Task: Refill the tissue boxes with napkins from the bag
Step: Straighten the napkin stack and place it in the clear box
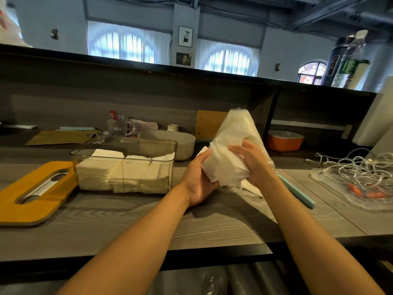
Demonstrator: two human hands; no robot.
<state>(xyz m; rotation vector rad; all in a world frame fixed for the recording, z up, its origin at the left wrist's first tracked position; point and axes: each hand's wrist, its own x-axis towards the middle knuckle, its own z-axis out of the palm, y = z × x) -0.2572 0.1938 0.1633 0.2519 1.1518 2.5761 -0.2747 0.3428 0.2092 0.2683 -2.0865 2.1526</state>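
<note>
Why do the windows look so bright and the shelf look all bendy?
In the head view, daylight pours through the arched windows, so they wash out to white; the wide-angle lens curves the long black shelf; the bottles at the far right edge look smeared and stretched; the hands cast soft shadows on the table under the bag.

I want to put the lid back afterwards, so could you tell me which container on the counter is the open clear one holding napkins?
The clear box, left of both hands. The grey bowl behind it and the orange box are opaque.
</note>
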